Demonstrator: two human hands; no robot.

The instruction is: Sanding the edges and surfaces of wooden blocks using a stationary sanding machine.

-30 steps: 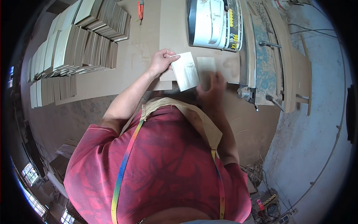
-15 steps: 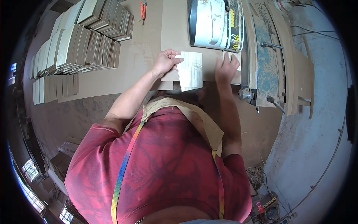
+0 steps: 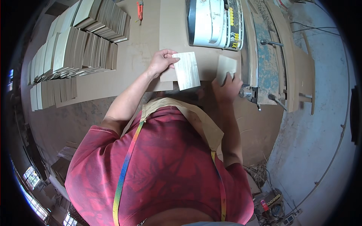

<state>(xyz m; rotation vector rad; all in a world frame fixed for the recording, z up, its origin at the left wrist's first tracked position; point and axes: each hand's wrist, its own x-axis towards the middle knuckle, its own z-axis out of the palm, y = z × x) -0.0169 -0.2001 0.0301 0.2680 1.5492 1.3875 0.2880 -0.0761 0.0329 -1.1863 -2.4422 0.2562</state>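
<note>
On the brown table (image 3: 113, 81), just beyond my chest, I have two small boards in play. My left hand (image 3: 161, 62) is closed in a pinch on the left edge of a pale, rectangular wooden panel with lengthwise grain (image 3: 186, 70), thumb on top and fingers curled beneath it, so the panel lies nearly flat and slightly turned over the near edge of a larger tan sheet of board (image 3: 175, 30). My right hand (image 3: 226, 87) grips the near end of a smaller tan square of thin board (image 3: 226, 66), fingers wrapped over it, just left of the blue, worn machine bed with metal levers (image 3: 266, 60).

I judge the pale panel to be light and stiff, a thin slab that will not sag from one edge, but dry and smooth enough to slide between fingertips. Its corners look sharp and could chip or splinter if knocked against the machine. Taking it by the long edges, thumb above and fingers below near the middle, should give the steadiest hold; the same goes for the tan square.

Far left, rows of stacked pale wooden panels (image 3: 75, 49) stand on edge. A white and black machine housing (image 3: 215, 22) sits at the far side, and an orange-handled tool (image 3: 140, 8) lies beyond the stacks.
</note>
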